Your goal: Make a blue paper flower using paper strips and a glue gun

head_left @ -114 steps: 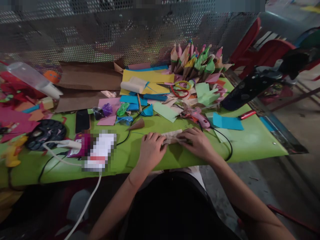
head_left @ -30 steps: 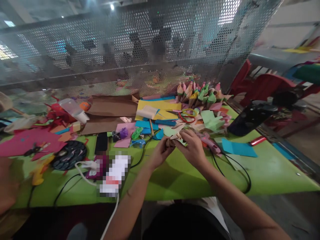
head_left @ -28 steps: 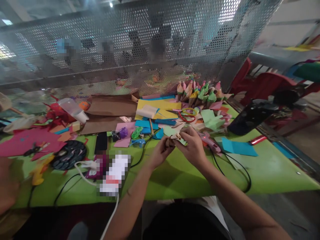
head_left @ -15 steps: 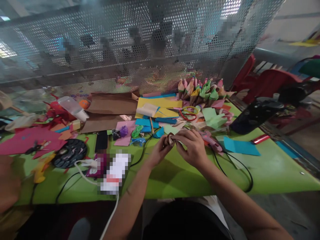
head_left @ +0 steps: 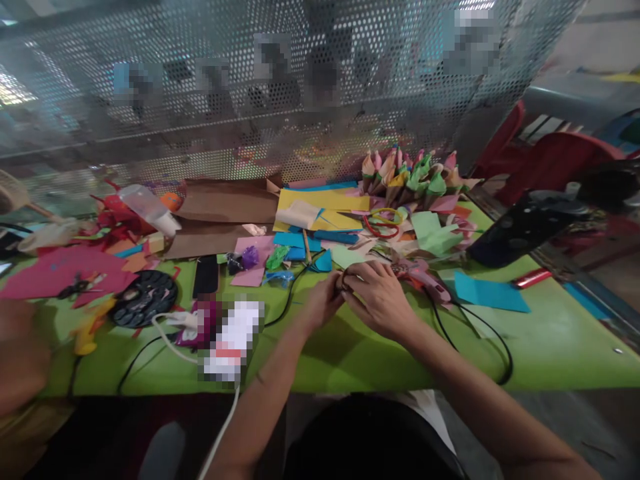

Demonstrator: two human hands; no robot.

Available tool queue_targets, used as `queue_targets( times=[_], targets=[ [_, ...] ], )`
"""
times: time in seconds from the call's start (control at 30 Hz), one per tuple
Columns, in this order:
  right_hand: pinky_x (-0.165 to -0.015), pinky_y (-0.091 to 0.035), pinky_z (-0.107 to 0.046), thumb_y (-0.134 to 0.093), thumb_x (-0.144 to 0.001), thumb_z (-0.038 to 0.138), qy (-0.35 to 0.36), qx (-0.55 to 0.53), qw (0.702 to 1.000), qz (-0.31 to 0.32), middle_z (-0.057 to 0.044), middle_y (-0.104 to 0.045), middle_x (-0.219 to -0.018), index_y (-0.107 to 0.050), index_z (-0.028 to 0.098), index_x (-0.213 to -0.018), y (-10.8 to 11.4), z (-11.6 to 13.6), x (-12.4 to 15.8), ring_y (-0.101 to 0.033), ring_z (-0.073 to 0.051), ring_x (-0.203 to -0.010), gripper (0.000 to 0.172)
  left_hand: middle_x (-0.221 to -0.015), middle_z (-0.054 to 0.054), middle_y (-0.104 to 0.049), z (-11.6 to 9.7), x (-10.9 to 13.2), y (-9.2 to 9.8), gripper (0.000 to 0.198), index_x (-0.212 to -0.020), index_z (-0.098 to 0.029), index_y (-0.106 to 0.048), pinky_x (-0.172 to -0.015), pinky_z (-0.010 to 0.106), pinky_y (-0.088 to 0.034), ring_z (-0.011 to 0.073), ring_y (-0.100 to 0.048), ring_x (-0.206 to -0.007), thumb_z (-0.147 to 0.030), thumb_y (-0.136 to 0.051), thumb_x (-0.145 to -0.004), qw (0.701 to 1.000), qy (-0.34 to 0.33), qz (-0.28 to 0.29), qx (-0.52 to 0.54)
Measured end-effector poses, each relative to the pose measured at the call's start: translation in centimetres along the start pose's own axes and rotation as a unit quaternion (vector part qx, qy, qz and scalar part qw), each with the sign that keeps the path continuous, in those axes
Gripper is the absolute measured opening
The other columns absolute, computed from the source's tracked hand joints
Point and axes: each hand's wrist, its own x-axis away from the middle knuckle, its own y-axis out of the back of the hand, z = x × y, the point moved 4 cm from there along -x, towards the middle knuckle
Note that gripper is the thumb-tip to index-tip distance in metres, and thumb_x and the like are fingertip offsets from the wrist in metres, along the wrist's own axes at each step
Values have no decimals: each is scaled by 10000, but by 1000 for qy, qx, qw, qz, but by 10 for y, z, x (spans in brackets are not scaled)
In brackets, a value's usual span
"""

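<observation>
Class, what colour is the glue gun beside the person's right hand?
The glue gun is mostly pink, best seen in the head view.

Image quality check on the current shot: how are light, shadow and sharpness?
Head view: dim overall, with a soft shadow on the green table below the left hand and right hand; the brown piece they hold is small and blurry; pixelation masks a white item and patches along the perforated panel.

From afar I'm counting one pink glue gun (head_left: 429,281) and one yellow glue gun (head_left: 93,327), making two; one dark phone (head_left: 206,277) and one lit phone (head_left: 234,339), making two. I'm finding one brown paper piece (head_left: 342,281) being held, one black tray (head_left: 145,299) and one red cylinder (head_left: 533,279).
</observation>
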Motion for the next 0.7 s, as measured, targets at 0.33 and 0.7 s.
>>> queue_targets(
  times=[0.33, 0.7],
  targets=[
    [-746, -456, -359, -635, -899, 114, -59, -131, 981, -132, -35, -723, -835, -684, 228, -851, 1, -21, 2, -620, -218, -798, 133, -796, -14, -560, -14, 0, 1, 183, -919, -217, -527, -709, 250, -439, 156, -521, -754, -391, -579, -894, 997, 20, 32, 73],
    [-786, -477, -362, -634, -907, 145, -23, -172, 972, -161, -27, -764, -921, -664, 253, -962, 13, -6, 2, -681, -218, -869, 125, -1048, 39, -681, 3, 0, -3, 273, -1017, -213, -574, -871, 283, -521, 192, -618, -976, -450, -602, -884, 988, 47, -4, 150]
  ],
)
